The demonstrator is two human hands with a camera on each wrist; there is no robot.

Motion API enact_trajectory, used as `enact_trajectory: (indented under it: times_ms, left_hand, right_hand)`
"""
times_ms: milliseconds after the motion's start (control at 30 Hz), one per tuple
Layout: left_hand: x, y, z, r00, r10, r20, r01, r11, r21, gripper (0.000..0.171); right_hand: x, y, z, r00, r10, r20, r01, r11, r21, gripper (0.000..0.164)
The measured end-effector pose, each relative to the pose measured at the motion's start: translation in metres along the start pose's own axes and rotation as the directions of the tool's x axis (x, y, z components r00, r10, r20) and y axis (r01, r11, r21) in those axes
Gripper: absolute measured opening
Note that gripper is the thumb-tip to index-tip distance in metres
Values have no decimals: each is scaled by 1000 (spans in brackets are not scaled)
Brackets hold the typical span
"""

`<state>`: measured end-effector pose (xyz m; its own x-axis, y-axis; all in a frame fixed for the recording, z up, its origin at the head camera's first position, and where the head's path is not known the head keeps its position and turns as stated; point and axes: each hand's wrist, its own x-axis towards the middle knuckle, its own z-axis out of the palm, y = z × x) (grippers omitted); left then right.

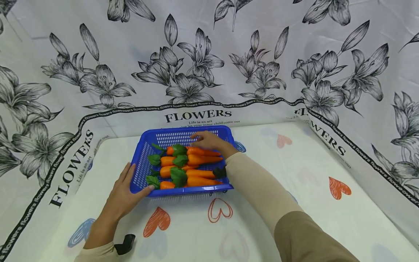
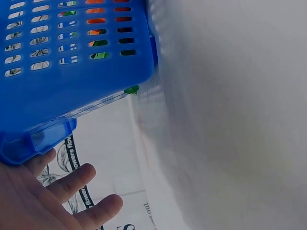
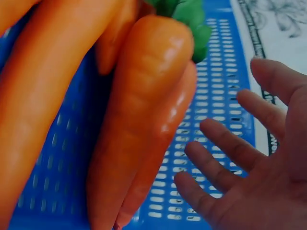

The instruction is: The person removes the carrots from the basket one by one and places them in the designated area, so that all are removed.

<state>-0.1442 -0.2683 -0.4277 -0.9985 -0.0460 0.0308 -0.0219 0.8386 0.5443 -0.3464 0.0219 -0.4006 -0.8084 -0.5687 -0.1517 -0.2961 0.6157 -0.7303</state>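
Observation:
A blue plastic basket (image 1: 183, 128) with slotted sides holds several orange carrots (image 1: 204, 159) with green leafy tops, laid in rows with their tips to the right. My left hand (image 1: 121, 196) rests at the basket's front left corner, thumb on the rim and fingers along the outside. In the left wrist view its fingers (image 2: 79, 181) are spread below the blue rim. Over the back of the basket is my right hand (image 1: 211, 141), behind the rearmost carrots and holding nothing. The right wrist view shows its fingers (image 3: 232, 142) spread apart beside a carrot (image 3: 139, 91).
The basket stands on a white cloth (image 1: 262, 218) printed with red and blue hearts. A white curtain (image 1: 248, 91) with black flower drawings and lettering rises behind it and along both sides. A small black device (image 1: 125, 244) sits at my left wrist.

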Motion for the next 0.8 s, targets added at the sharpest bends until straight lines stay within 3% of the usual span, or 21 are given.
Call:
enact_trajectory:
  times_ms: [467, 800]
  left_hand:
    - [0, -1, 1, 1000, -15, -2, 15, 1000, -12, 102]
    - [0, 1, 1, 1000, -26, 5, 26, 999, -21, 103]
  right_hand:
    - [1, 14, 8, 987, 92, 129, -74, 987, -140, 45]
    - [1, 19, 8, 972, 177, 154, -147, 971, -188, 49]
